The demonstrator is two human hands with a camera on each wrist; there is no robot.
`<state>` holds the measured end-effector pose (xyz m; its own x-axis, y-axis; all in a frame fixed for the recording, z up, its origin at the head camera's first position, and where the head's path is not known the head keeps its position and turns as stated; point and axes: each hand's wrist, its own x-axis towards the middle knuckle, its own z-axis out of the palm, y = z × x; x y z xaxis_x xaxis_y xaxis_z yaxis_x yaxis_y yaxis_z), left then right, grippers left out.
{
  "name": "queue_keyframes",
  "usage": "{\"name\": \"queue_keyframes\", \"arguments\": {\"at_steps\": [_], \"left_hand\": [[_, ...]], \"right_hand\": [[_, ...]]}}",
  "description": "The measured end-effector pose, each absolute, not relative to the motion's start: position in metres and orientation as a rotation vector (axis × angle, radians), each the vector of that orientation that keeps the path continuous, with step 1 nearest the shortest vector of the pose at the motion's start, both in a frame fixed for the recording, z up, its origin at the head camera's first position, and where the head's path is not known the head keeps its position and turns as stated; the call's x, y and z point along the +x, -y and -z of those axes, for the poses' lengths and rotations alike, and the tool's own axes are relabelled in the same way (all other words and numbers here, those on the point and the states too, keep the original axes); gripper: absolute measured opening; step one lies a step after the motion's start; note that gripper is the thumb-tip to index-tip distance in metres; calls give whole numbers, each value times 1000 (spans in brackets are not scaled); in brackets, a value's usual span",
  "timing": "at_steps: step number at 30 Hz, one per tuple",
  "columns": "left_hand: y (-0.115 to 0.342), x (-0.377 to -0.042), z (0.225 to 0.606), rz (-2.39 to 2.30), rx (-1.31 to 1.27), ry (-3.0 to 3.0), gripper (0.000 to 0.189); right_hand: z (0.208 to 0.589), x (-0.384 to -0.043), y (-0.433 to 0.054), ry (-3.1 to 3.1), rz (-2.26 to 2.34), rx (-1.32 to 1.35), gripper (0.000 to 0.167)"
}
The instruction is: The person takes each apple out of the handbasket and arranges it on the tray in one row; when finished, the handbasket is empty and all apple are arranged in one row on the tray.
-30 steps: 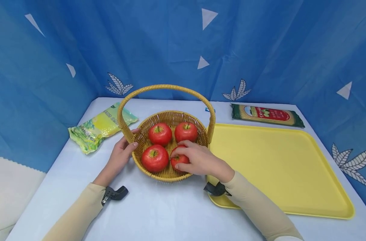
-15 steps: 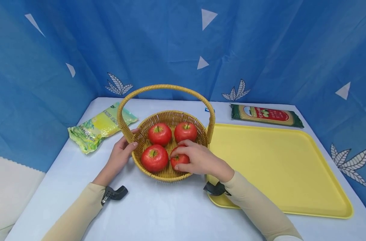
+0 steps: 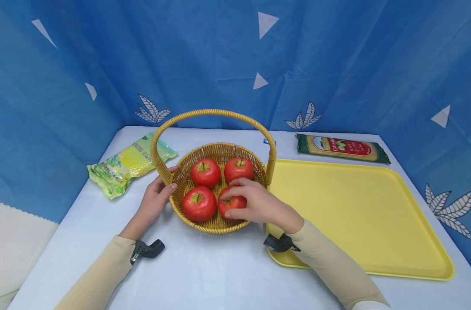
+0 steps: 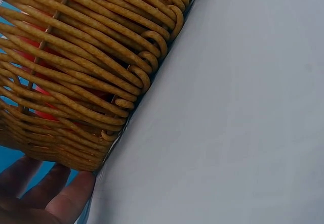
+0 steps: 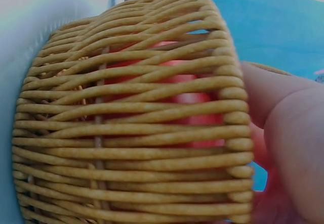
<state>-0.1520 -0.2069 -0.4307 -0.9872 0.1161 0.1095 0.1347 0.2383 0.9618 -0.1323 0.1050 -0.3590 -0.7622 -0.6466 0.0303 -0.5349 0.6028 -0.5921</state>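
Observation:
A woven basket with a tall arched handle stands on the table and holds several red apples. My left hand holds its left side by the base of the handle, with the thumb at the rim; in the left wrist view, fingertips touch the outer wall. My right hand reaches over the near right rim and grips the front right apple, thumb on the near side, fingers over the top. The front left apple sits beside it. In the right wrist view, the basket wall partly hides the apples.
A yellow tray lies to the right, under my right forearm. Behind it is a long pasta packet. A green and yellow bag lies to the left. Blue curtain encloses the table's back and sides.
My right hand and the apple it grips have shifted very slightly, the hand a touch up and right. My left hand and the basket stay in place.

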Motion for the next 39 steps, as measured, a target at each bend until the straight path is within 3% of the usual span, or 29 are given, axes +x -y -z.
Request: {"name": "queue_keyframes", "arguments": {"at_steps": [14, 29, 39], "left_hand": [[206, -151, 431, 1906, -228, 2461, 48], [207, -152, 432, 1898, -256, 2446, 47], [207, -152, 430, 1908, -227, 2485, 49]], "right_hand": [[324, -122, -133, -2486, 1291, -1008, 37], [281, -110, -200, -2427, 1543, -954, 35], [271, -111, -237, -2360, 1864, -871, 44]]}}
